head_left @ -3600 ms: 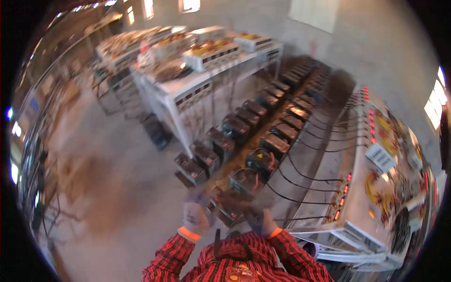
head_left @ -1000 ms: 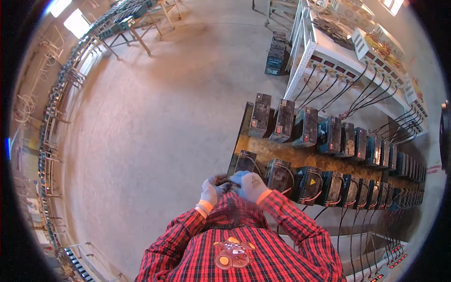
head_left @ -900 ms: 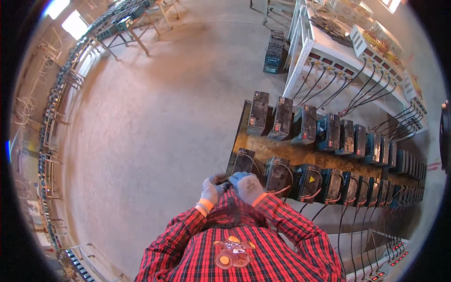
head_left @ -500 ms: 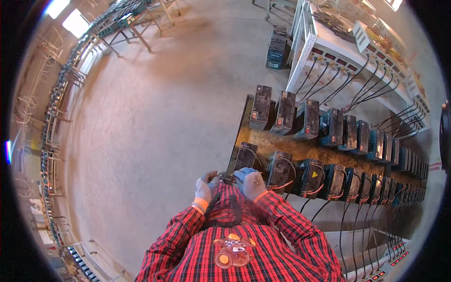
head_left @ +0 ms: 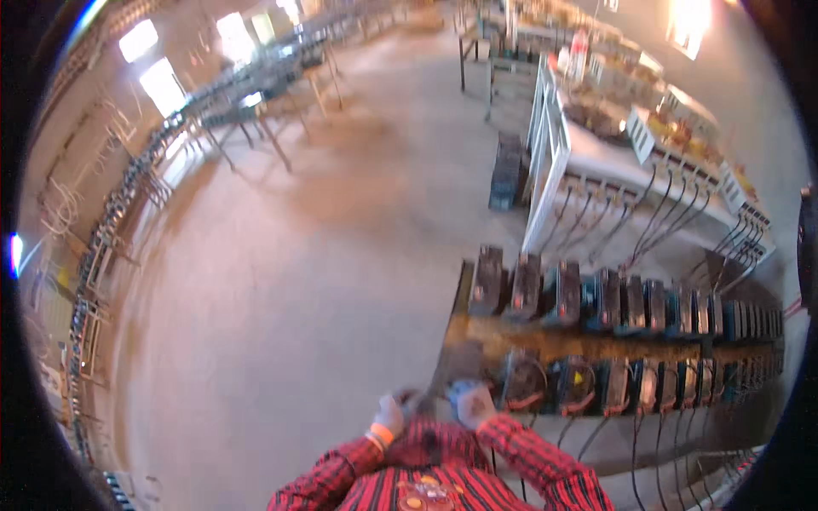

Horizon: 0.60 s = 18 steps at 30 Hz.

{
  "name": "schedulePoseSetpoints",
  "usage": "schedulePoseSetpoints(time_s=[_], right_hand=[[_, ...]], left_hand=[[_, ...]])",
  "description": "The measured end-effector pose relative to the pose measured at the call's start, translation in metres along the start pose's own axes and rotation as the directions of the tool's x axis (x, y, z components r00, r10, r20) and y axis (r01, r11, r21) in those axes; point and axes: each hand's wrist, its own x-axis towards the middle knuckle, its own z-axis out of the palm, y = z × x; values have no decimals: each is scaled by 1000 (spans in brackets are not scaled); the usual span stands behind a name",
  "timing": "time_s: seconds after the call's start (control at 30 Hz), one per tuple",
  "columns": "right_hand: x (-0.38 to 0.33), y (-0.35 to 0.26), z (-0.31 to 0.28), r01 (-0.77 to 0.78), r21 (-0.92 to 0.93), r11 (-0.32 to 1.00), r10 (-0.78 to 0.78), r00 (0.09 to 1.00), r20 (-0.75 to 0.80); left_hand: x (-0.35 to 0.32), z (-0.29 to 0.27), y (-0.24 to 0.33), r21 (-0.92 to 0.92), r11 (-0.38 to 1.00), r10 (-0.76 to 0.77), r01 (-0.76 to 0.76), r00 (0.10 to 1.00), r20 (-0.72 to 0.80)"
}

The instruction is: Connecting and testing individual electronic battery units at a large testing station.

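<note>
My left hand [head_left: 390,414], in a pale glove with an orange cuff, is held close before my body with its fingers curled. Beside it, a short way right, my right hand [head_left: 471,404] in a blue and grey glove is curled too. A small dark thing sits at the fingers, too blurred to name. Just beyond my right hand is the near end of a low bench [head_left: 451,347], where a dark block-shaped battery [head_left: 464,359] stands. Farther right in the same row is another battery [head_left: 521,380] with a looped wire on it.
A second row of batteries [head_left: 567,291] stands behind the first. Black cables [head_left: 635,460] hang below the front row. Beyond, a white rack [head_left: 596,153] carries meter boxes with cables. More batteries [head_left: 506,173] stand on the floor beside it. Long benches [head_left: 273,85] line the far left.
The view has tilted up and blurred, so the hands and batteries sit lower and more of the far room shows. Both hands stay together before my body.
</note>
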Motion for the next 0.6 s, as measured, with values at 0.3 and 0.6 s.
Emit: schedulePoseSetpoints(time_s=[0.3,0.6], right_hand=[[-10,-57,-13,-184,-303,935,108,962,-252],[-128,-154,18,-855,197,480,686,226,-691]], left_hand=[[21,15,38,460,169,364,-871,489,792],[99,-24,-56,194,-284,-428,-939,305,851]])
